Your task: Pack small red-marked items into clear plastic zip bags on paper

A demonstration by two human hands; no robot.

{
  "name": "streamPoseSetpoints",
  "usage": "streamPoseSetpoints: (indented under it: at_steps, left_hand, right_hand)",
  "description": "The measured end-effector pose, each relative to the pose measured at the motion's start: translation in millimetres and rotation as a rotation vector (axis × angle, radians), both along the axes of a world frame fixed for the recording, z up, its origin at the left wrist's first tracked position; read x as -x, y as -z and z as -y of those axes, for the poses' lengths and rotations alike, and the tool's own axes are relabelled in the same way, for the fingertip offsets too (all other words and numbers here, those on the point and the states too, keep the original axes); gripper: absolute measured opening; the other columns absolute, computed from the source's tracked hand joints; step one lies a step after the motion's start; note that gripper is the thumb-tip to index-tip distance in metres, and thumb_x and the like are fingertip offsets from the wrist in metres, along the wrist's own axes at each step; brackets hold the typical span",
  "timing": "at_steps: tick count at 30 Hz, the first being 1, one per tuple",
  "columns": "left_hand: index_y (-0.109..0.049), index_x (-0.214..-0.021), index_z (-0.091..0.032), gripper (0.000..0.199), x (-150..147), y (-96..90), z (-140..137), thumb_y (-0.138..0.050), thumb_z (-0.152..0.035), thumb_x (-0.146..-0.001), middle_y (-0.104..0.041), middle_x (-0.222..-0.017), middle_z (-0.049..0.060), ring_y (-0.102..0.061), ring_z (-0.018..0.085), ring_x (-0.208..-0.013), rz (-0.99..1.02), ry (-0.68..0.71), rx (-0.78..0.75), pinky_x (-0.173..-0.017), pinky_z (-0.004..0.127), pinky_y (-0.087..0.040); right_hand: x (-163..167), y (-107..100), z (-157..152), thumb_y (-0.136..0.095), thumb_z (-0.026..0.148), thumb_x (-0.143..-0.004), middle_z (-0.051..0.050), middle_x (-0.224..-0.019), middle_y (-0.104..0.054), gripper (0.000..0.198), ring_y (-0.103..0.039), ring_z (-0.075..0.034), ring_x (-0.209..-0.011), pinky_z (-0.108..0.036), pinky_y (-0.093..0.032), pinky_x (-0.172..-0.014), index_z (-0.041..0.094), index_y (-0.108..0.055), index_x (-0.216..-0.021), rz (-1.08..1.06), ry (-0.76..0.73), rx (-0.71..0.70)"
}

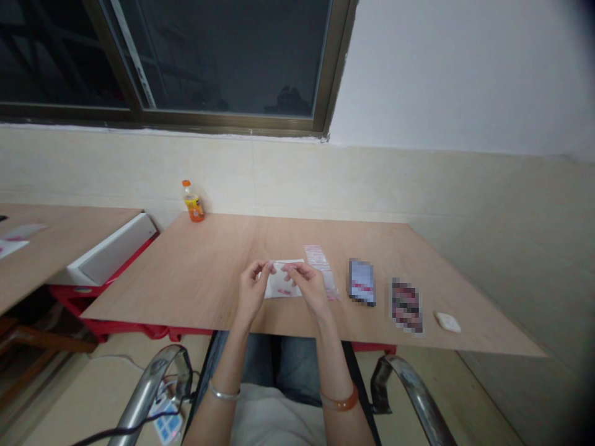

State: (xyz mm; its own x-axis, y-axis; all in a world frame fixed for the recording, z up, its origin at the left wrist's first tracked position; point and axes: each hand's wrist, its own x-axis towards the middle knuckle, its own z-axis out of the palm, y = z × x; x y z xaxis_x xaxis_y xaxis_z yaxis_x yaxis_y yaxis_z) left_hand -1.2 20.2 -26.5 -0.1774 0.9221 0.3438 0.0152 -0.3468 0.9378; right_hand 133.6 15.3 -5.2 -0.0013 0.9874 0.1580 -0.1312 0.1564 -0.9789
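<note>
My left hand [253,286] and my right hand [309,286] both pinch the top edge of a small white packet with red print [282,283], holding it just above the wooden table [199,272]. The fingertips of the two hands nearly meet over the packet's upper edge. Just right of my right hand, a strip of clear packets with red print [321,265] lies flat on the table.
Two blurred-out flat items [361,282] [406,305] and a small white object [447,321] lie to the right. An orange drink bottle [193,201] stands at the far left corner by the wall. A second table [51,241] and a white tray [111,248] are at left. Chrome chair arms [153,384] flank my lap.
</note>
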Motion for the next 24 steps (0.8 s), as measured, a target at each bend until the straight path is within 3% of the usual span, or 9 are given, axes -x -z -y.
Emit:
streamPoseSetpoints:
  at_steps: [10,19,24]
  left_hand:
    - [-0.064,-0.079,-0.015,0.021,-5.8,-11.9,4.9,-0.064,-0.036,-0.076,-0.065,-0.073,0.002,-0.058,0.013,-0.067,0.045,0.164,0.055,-0.062,0.022,-0.045]
    - [-0.064,-0.078,-0.015,0.021,-7.2,-8.8,3.2,-0.062,-0.035,-0.077,-0.064,-0.074,0.003,-0.057,0.014,-0.069,-0.082,0.078,0.036,-0.060,0.022,-0.044]
    - [-0.065,-0.071,-0.014,0.021,-7.7,-9.0,-0.4,-0.067,-0.035,-0.072,-0.065,-0.069,0.003,-0.057,0.014,-0.065,0.032,0.139,0.081,-0.060,0.023,-0.044]
  right_hand:
    - [3.3,-0.7,2.5,-0.066,0.039,-0.071,-0.001,-0.063,-0.061,0.023,-0.054,-0.012,-0.057,-0.022,-0.047,-0.044,0.018,-0.067,-0.077,-0.010,0.061,-0.029]
    - [2.9,-2.4,4.2,-0.065,0.039,-0.072,0.001,-0.063,-0.060,0.021,-0.054,-0.012,-0.055,-0.022,-0.045,-0.045,0.018,-0.063,-0.076,0.025,0.064,-0.034]
    - [-1.6,-1.1,1.1,-0.064,0.038,-0.073,-0.002,-0.072,-0.066,0.020,-0.059,-0.013,-0.063,-0.023,-0.046,-0.055,0.019,-0.066,-0.078,-0.002,-0.036,-0.059]
